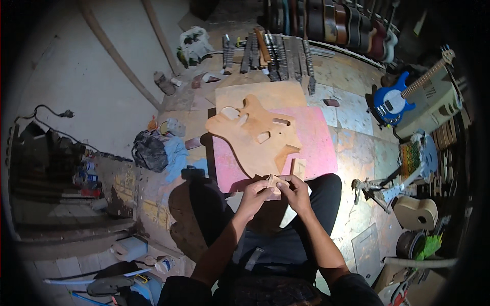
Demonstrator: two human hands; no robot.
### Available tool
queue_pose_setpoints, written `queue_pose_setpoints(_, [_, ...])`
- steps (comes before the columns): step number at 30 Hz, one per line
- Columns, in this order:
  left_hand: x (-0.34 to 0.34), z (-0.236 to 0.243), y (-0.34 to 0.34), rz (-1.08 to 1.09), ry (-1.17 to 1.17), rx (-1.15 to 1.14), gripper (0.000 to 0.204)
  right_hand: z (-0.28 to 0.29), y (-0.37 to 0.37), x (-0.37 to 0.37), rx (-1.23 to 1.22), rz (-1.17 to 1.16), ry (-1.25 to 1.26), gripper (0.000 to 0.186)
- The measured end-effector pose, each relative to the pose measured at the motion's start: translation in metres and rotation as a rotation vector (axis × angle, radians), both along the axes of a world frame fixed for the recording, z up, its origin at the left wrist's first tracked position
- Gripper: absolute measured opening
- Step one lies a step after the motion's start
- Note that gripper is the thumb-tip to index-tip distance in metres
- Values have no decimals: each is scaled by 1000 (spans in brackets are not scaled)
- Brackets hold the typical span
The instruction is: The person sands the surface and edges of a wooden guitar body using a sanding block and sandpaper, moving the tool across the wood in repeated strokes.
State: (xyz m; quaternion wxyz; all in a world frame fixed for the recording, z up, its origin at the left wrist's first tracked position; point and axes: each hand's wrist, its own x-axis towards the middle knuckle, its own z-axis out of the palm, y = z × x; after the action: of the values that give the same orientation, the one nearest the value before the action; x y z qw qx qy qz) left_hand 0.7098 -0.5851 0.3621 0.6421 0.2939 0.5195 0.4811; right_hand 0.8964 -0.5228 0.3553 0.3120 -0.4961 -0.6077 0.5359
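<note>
Above my lap, my left hand (252, 199) and my right hand (298, 196) are both closed on a small tan piece (276, 184). It looks like a folded sheet or a small block; its kind is not clear. Thumbs press it from above, and the fingers underneath are mostly hidden. Just beyond the hands lies an unfinished wooden electric guitar body (250, 133), flat, with routed cavities and two horns. A small pale wood block (298, 167) rests beside its near right edge, close to my right hand.
The body lies over a pink board (319, 143) and a tan board (227, 94). Guitar necks (278, 56) are laid out beyond. A blue bass guitar (393, 99) leans at the right, above an acoustic guitar body (414, 213). A black plastic bag (149, 151) sits left.
</note>
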Motion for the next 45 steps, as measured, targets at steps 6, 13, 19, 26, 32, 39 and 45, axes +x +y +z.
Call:
queue_pose_setpoints(6, [-49,-15,2,74,68,-111,30,-37,49,2,41,-43,-59,19])
queue_pose_setpoints(13, [-191,-37,17,423,327,-17,34,-57,116,34,-228,-286,53,25])
queue_pose_setpoints(19, [-330,-159,70,426,609,-331,28,-103,127,79,-249,-513,67,29])
queue_pose_setpoints(26, [-510,-400,70,-156,1699,408,40,-121,114,48,-409,-417,-91,16])
queue_pose_setpoints(32, [-426,-510,186,16,1243,-216,54,-86,122,37,-439,-469,-50,44])
queue_pose_setpoints(39, [-468,-574,166,111,1394,-551,73,-108,126,52,-515,-455,49,66])
queue_pose_setpoints(45, [-416,-479,202,392,1198,-482,73,-94,121,51,-452,-500,59,64])
